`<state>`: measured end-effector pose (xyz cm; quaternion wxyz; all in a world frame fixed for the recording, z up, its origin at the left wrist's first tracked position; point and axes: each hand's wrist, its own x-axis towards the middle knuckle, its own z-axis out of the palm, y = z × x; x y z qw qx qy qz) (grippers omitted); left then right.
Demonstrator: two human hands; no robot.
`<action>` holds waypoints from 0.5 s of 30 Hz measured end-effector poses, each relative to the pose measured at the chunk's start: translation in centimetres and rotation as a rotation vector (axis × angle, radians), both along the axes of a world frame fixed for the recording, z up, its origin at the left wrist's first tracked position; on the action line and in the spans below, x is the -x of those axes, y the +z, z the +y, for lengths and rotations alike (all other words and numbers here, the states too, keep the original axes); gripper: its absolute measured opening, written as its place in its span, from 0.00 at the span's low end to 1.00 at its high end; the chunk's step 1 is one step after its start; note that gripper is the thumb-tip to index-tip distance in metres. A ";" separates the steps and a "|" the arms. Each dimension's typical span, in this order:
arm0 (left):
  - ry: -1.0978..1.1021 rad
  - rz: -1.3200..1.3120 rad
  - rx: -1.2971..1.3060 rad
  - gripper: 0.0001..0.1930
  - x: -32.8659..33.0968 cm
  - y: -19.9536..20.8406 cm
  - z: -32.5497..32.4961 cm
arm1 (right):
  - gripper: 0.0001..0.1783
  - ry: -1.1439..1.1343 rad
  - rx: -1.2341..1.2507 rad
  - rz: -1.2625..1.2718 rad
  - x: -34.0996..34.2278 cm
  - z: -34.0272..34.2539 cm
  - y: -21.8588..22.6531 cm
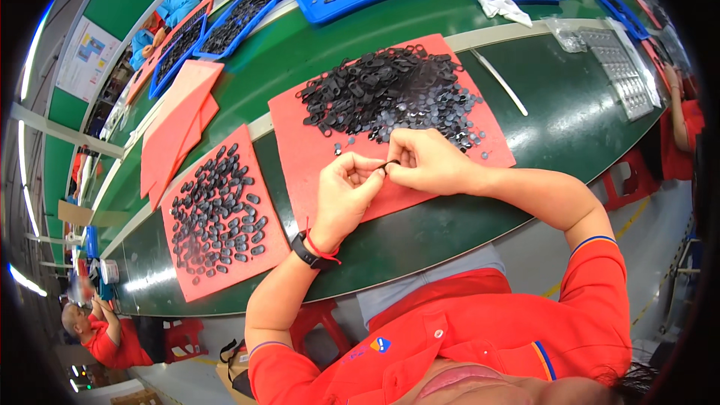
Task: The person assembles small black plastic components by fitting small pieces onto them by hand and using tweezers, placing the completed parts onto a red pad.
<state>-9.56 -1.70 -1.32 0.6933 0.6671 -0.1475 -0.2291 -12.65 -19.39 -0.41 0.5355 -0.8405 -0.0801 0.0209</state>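
My left hand (343, 193) and my right hand (429, 160) meet over a red mat (292, 116) on the green workbench. Together their fingertips pinch one small black rubber ring (390, 164). Just beyond my hands, on the same mat, lies a big heap of black rubber rings and small discs (394, 90). A black watch and a red string sit on my left wrist.
To the left, a second red mat (196, 285) carries several black oval parts laid out flat (217, 206). Stacked red mats (176, 124) lie behind it. Blue trays (315, 4) with dark parts stand further back. A clear blister tray (619, 67) is at the right. Other people work nearby.
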 end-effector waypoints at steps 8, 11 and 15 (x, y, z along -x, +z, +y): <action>-0.025 0.001 -0.003 0.06 -0.1 0.3 0.1 | 0.11 -0.007 0.013 -0.016 0.2 0.0 0.5; -0.003 -0.055 0.096 0.06 0.1 -0.3 -0.2 | 0.12 0.006 0.029 -0.031 0.3 0.1 0.5; 0.000 -0.055 0.091 0.05 0.2 0.1 -0.4 | 0.10 -0.009 0.003 -0.065 0.3 -0.1 0.2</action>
